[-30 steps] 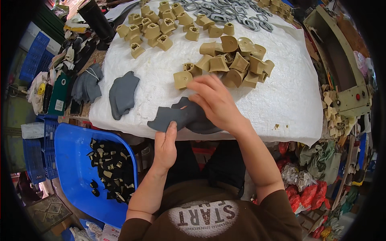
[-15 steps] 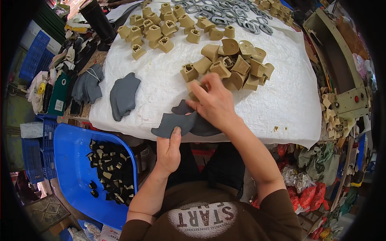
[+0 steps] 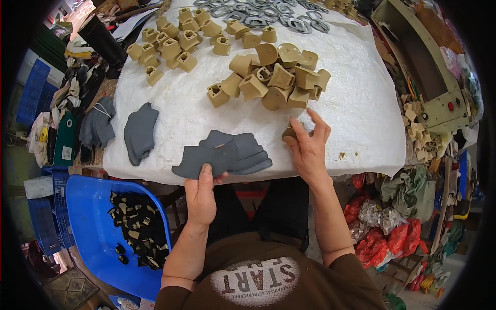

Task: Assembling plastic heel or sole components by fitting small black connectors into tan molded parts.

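Observation:
My left hand pinches a dark grey curved sheet piece by its lower edge, thumb on top, at the table's near edge. Beside it, partly overlapped, lies a small stack of similar grey pieces. To the right, my right hand holds a tan shoe heel between thumb and fingers, which partly hide it. Just beyond that hand sits a heap of tan shoe heels in mixed positions.
More tan heels stand far left; grey metal-looking rings lie behind. Two other grey stacks are on the left. A blue basin with small black-and-tan pieces stands at lower left; a greenish metal box is at right.
My right hand has moved right and nearer, away from the heap, with a tan heel in its fingers. My left hand has shifted slightly left with the grey piece. The whole view has shifted.

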A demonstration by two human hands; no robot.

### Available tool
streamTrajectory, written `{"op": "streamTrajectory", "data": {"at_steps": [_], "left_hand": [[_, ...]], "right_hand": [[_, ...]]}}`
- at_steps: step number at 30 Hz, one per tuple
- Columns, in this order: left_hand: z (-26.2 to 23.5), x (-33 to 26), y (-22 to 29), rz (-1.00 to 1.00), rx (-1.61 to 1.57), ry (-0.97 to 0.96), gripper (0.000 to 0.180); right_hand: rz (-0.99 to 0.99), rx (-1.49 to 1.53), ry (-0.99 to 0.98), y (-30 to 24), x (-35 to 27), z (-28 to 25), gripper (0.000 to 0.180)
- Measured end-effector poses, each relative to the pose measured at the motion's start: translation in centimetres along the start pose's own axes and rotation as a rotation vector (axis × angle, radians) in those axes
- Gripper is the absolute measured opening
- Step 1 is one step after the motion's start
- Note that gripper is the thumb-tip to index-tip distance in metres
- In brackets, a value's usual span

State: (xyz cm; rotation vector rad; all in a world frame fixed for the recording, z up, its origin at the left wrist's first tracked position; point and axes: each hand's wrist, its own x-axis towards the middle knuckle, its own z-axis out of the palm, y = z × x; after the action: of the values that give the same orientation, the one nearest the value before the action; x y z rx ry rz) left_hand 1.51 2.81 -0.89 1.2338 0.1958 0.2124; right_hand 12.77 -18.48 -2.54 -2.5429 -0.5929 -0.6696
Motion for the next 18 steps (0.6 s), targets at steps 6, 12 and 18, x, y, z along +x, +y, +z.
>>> {"op": "streamTrajectory", "data": {"at_steps": [6,12,18], "left_hand": [[2.7,-0.5,0.1,-0.234,-0.419,-0.121,0.036],[4.1,-1.8,-0.5,-0.1,-0.466,-0.101,0.039],[5.0,-2.4,1.0,-0.212,-0.554,-0.252,0.043]], "right_hand": [[0.132,0.584,-0.03,0.3,-1.7,-2.0,0.046],[0.121,1.169,-0.05,-6.2,-2.3,-6.7,0.056],[-0.081,1.154,-0.053,-7.0,-2.6,-5.2,0.05]]}}
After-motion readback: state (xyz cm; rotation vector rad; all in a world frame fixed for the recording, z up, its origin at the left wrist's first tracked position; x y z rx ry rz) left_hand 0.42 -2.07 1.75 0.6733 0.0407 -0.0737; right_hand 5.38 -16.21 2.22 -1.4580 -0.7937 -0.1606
